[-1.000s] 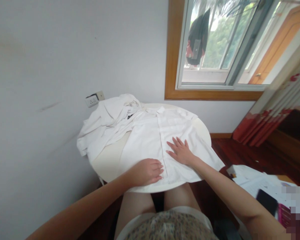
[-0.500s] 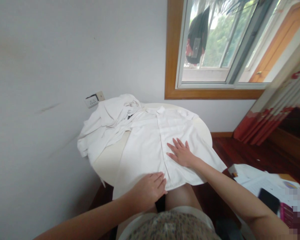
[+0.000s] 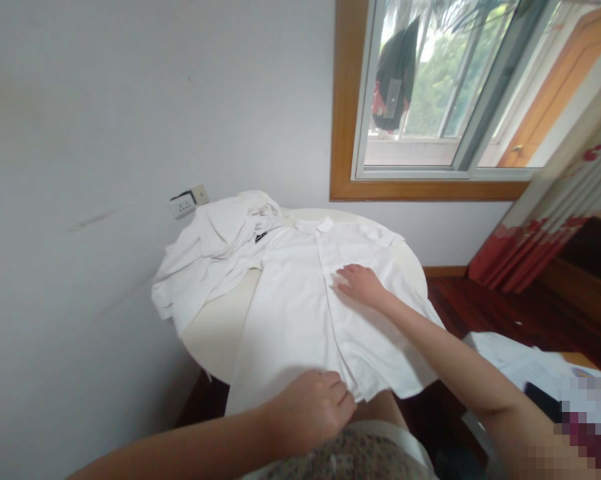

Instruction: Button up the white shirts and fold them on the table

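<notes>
A white button-up shirt (image 3: 290, 313) lies spread front side up, its collar at the far side and its lower hem hanging over the near edge of a round cream table (image 3: 220, 333). My left hand (image 3: 315, 407) is closed on the hem beside the front opening, its fingers curled round the cloth. Farther up, my right hand (image 3: 361, 285) rests on the shirt just right of the button strip, fingers stretched out and holding nothing. Small creases run through the lower front between the two hands.
A heap of white garments (image 3: 220, 233) covers the table's left side, against the wall below a socket (image 3: 183, 205). At the right stands a surface with papers (image 3: 505, 360) and a dark phone (image 3: 543, 402). A window (image 3: 430, 100) and a curtain (image 3: 525, 233) are beyond.
My left hand has moved toward me and slightly right, its fingers now curled on the hem, which has drawn nearer. The right hand has slid a little up the shirt, fingers closer together.
</notes>
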Motion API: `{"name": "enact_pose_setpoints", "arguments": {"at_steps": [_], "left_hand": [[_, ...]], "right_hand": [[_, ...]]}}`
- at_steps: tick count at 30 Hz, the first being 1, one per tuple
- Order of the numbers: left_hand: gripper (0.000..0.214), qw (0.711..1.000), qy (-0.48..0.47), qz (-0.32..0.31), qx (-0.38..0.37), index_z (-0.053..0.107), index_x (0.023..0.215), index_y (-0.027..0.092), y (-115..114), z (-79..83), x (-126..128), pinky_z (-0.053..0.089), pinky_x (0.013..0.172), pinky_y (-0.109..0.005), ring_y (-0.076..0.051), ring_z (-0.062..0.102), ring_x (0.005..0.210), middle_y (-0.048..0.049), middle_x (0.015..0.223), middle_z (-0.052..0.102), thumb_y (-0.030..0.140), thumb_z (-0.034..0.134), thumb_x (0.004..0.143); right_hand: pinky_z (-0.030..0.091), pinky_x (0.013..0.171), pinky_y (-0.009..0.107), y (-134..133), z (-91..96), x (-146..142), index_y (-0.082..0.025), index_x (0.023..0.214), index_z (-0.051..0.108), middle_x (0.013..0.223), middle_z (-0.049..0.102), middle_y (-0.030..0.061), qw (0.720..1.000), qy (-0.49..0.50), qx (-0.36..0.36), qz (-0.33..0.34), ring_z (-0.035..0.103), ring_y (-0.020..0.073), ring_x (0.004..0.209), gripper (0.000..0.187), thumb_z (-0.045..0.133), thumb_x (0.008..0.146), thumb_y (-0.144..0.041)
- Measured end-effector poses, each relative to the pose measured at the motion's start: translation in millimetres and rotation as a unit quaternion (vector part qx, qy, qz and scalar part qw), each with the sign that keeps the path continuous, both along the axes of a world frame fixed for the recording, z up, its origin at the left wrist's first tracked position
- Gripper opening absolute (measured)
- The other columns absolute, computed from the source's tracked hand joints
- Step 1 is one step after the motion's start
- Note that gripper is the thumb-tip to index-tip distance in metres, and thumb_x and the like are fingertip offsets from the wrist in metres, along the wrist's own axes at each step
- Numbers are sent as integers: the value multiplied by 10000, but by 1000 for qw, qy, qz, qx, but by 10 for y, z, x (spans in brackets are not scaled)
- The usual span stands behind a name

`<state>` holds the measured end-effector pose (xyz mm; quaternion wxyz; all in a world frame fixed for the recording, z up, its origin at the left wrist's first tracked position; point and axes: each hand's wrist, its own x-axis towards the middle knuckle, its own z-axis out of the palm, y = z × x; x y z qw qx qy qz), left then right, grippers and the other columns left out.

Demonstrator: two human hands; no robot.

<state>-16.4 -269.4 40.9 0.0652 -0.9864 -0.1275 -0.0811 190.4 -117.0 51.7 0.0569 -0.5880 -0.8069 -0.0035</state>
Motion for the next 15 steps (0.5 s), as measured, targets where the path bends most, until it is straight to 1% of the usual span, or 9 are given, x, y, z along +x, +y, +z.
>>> {"name": "enact_pose_setpoints", "arguments": {"at_steps": [2,5,7,8,9,11,12,13,15], "left_hand": [[90,1000,14,-14,-4,545,828,158,-22,22,55,454,591,-284,-169,566,677,-39,700,602,183,480,885],[212,999,16,-38,-30,549,767,171,12,92,124,427,564,-268,-151,564,634,-15,659,602,273,447,923],[331,997,13,-46,-66,572,741,188,172,183,159,424,563,-257,-138,578,623,-1,653,625,386,401,944],[371,996,8,-38,-83,591,744,197,310,235,175,431,577,-253,-134,590,633,5,668,642,424,378,947],[386,996,-5,-11,-92,617,782,203,485,282,189,445,613,-251,-135,610,676,2,707,665,419,349,957],[411,991,-50,96,-80,651,850,196,919,327,211,469,716,-276,-154,633,774,-27,801,693,370,299,972],[400,981,-82,161,-69,661,912,190,1155,309,215,472,784,-300,-167,635,844,-48,888,702,344,297,971],[384,968,-109,219,-59,659,997,191,1387,260,209,461,860,-325,-179,626,936,-64,990,698,328,301,969],[375,941,-124,314,-33,603,1186,204,1787,83,162,407,982,-395,-217,560,1127,-94,1198,637,310,326,956]], "right_hand": [[232,1073,493,190,-86,-36,-257,1441,345,1509,305,103,1000,2,14,1,242,303,1381,588,315,933,-551],[131,1072,591,334,-278,-86,-271,1474,272,1557,165,103,1000,11,-24,-7,117,345,1415,670,253,911,-634],[88,1069,616,354,-382,-103,-283,1476,264,1562,132,104,999,14,-39,-11,88,349,1420,706,215,892,-678],[74,1071,616,352,-416,-106,-292,1475,263,1564,125,100,999,15,-37,-10,79,344,1423,715,202,885,-690],[68,1074,613,347,-438,-106,-301,1475,260,1565,119,96,999,14,-34,-9,72,338,1425,717,198,881,-697],[72,1077,610,334,-457,-105,-314,1477,249,1566,114,90,999,7,-30,-10,72,331,1427,701,209,885,-686],[79,1076,610,330,-458,-107,-319,1478,241,1566,113,88,1000,4,-28,-11,75,330,1427,689,215,890,-676],[85,1076,610,326,-457,-110,-323,1479,235,1566,114,87,1000,4,-24,-12,79,328,1427,680,216,894,-668],[94,1077,607,320,-458,-123,-331,1475,246,1565,130,82,1000,8,-15,-17,93,322,1427,668,206,898,-666]]}}
